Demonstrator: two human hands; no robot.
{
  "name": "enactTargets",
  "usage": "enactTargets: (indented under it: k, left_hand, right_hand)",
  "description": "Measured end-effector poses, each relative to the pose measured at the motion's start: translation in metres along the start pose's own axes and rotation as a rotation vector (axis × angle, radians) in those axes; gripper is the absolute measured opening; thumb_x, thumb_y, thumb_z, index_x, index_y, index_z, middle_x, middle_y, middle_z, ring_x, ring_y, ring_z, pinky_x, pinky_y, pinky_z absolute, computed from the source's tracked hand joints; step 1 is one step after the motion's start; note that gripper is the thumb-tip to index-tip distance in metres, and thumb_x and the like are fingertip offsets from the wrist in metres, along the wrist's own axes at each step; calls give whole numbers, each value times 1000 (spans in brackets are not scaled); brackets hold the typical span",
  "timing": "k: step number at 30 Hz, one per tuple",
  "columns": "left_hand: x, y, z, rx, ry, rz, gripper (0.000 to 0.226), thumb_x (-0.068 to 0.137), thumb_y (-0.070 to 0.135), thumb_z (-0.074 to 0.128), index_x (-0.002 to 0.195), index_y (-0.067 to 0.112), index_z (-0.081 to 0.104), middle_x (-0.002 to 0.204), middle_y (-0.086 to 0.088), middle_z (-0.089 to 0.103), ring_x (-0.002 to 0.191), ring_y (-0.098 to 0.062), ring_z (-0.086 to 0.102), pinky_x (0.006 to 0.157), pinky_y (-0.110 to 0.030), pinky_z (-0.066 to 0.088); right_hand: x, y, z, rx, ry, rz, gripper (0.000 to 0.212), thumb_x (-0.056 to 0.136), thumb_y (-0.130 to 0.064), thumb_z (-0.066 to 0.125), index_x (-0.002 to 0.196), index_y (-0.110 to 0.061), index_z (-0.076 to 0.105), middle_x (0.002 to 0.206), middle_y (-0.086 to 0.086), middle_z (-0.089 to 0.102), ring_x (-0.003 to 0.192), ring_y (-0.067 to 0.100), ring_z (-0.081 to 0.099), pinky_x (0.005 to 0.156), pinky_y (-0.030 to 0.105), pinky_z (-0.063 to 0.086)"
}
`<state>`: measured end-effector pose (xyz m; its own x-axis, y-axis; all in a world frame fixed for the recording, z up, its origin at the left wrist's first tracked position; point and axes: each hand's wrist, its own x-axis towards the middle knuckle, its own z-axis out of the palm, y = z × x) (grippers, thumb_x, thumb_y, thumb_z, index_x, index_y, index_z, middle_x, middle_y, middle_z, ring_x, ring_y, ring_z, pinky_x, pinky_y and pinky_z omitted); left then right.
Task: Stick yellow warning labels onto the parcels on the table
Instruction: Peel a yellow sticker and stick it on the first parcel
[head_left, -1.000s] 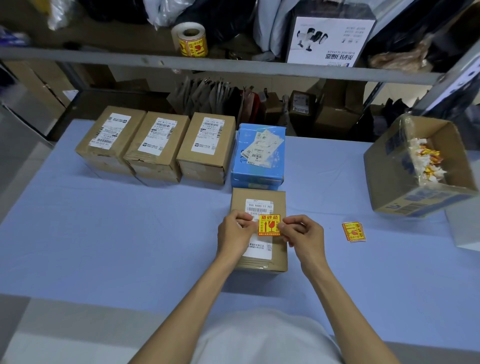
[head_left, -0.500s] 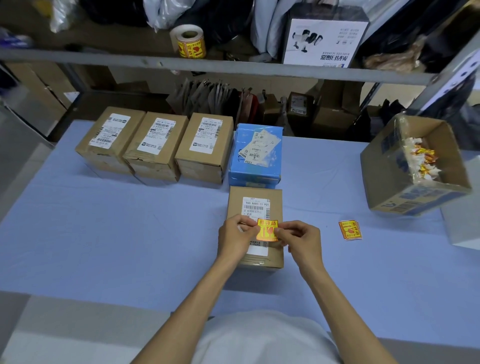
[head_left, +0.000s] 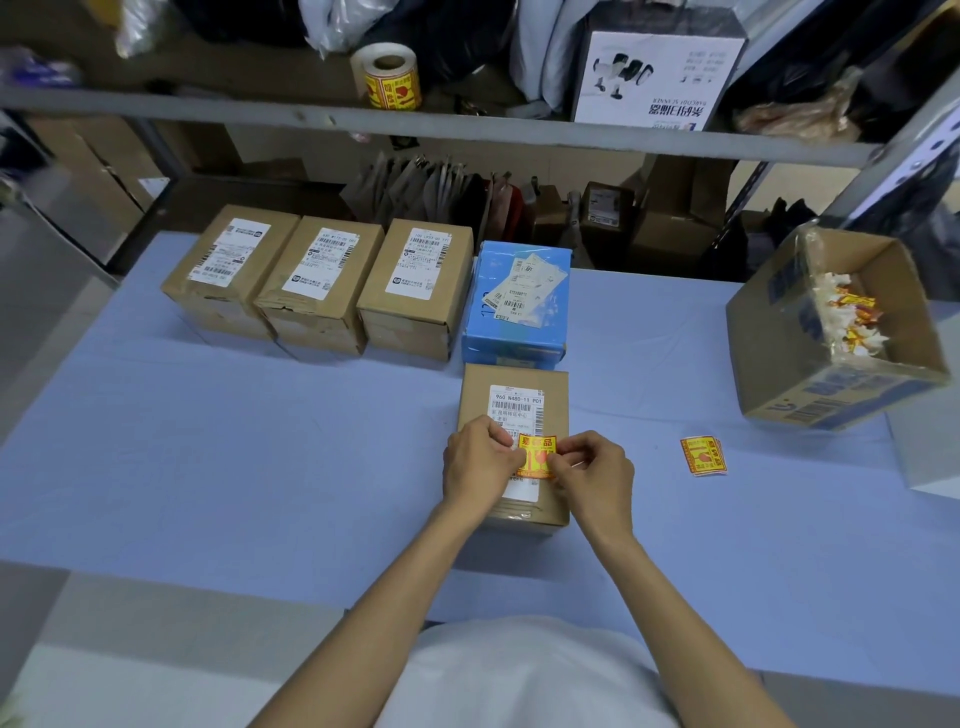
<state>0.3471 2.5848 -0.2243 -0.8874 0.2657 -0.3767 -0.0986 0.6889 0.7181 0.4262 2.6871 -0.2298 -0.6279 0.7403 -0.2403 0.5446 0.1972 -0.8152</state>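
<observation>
Forearms converge; left hand (head_left: 480, 462) and right hand (head_left: 597, 470) pinch yellow label (head_left: 537, 448) over parcel (head_left: 475, 397)

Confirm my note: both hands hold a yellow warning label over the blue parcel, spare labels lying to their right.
Wrong parcel. The head view shows the left hand and right hand holding the yellow warning label over the brown cardboard parcel in front of the blue parcel; spare labels lie to their right.

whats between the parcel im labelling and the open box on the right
A small stack of yellow-and-red warning labels lying on the blue tablecloth, in the head view.
</observation>
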Motion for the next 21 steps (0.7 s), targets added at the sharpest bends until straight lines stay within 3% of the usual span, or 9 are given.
enactTargets:
  k: [2, 5, 7, 13, 18, 21]
  left_hand:
    - [1, 0, 0, 45, -4, 10, 20, 73, 23, 76, 81, 19, 58, 94, -4, 69, 92, -21, 63, 65, -25, 44]
    - [2, -1, -2, 107, 3, 30, 24, 76, 28, 77, 81, 18, 55, 99, -4, 66, 95, -22, 60, 66, -25, 40]
    - [3, -3, -3, 116, 9, 40, 26, 76, 30, 77, 82, 19, 54, 99, -3, 66, 93, -21, 60, 67, -27, 41]
    - [4, 3, -2, 223, 55, 74, 34, 78, 50, 71, 82, 22, 52, 91, 1, 66, 86, -23, 60, 65, -28, 40]
    - [9, 3, -4, 173, 72, -1, 29, 83, 39, 69, 75, 20, 49, 90, -2, 65, 85, -24, 60, 64, -27, 39]
    - [10, 1, -5, 107, 100, 8, 24, 86, 35, 65, 78, 17, 51, 90, -2, 65, 83, -22, 61, 54, -23, 35]
  right_hand:
    - [1, 0, 2, -104, 17, 2, 9, 74, -18, 72, 77, -17, 64, 68, -5, 65, 73, 18, 65, 66, 36, 54]
    - [8, 2, -3, -332, 36, 40, 32, 73, -39, 76, 82, -14, 57, 83, -2, 60, 81, 22, 57, 65, 32, 41]
    - [12, 6, -7, -336, 10, 57, 42, 72, -48, 77, 86, -14, 55, 90, 0, 59, 83, 21, 54, 67, 31, 38]
    - [13, -4, 5, -295, -2, 108, 44, 77, -54, 67, 88, -14, 52, 89, -1, 59, 84, 22, 55, 68, 31, 37]
    - [22, -4, 0, -320, 1, 106, 18, 91, -28, 55, 89, -12, 61, 90, 6, 66, 81, 26, 57, 68, 32, 40]
    - [15, -6, 2, -314, -24, 112, 33, 82, -46, 64, 88, -14, 57, 84, -2, 61, 80, 22, 57, 67, 32, 39]
